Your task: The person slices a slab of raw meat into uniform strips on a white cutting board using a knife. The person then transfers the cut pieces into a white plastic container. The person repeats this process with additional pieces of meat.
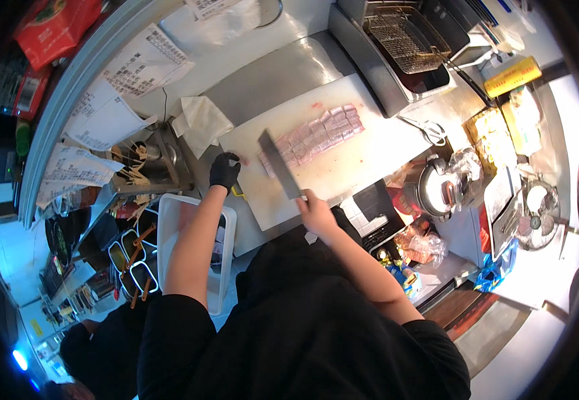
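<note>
My right hand [316, 214], bare, grips the handle of a cleaver [280, 165]. Its wide blade slants across the left part of a long slab of raw pale-pink meat [322, 134], scored or cut into blocks. The blade looks slightly blurred, and whether it touches the meat I cannot tell. Beneath lies a white cutting board [364, 165] with small reddish scraps on it. In a black glove, my left hand [224, 172] is at the board's left edge with curled fingers. A pale spot shows by its fingertips, too small to identify.
A white plastic tub [232, 260] stands below my left forearm. A crumpled cloth or paper [202, 125] lies beyond the left hand. Scissors [424, 129], a fryer with a wire basket [409, 40] and a metal pot [432, 187] are to the right. Another person [104, 345] is at lower left.
</note>
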